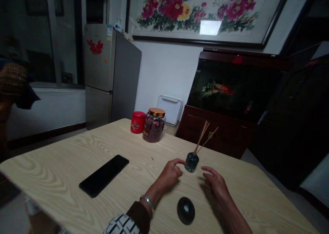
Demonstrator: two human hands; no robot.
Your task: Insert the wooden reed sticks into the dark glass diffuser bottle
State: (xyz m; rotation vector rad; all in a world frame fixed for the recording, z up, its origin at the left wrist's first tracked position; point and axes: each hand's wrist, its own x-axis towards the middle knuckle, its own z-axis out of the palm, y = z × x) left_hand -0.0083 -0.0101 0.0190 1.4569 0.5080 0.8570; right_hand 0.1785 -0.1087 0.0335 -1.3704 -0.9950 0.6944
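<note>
A small dark glass reed diffuser bottle (pixel 192 162) stands upright on the wooden table, with several thin reed sticks (pixel 202 139) leaning out of its top. My left hand (pixel 171 172) is at its left side; the index finger stretches to the glass and seems to touch it, while the other fingers curl loosely around nothing. To the right of the bottle, my right hand (pixel 215 183) is open and apart from it, fingers reaching toward the glass. Between my forearms lies a round black object (pixel 185 210) with a pale grey centre; its kind is unclear.
A black smartphone (pixel 105 175) lies flat on the table (pixel 61 158) at left. Toward the back edge stand a red canister (pixel 138 122) and a glass jar (pixel 153 127) of dark dried petals with a copper-coloured lid. Beyond are a fridge (pixel 99 62) and a fish tank (pixel 231 86).
</note>
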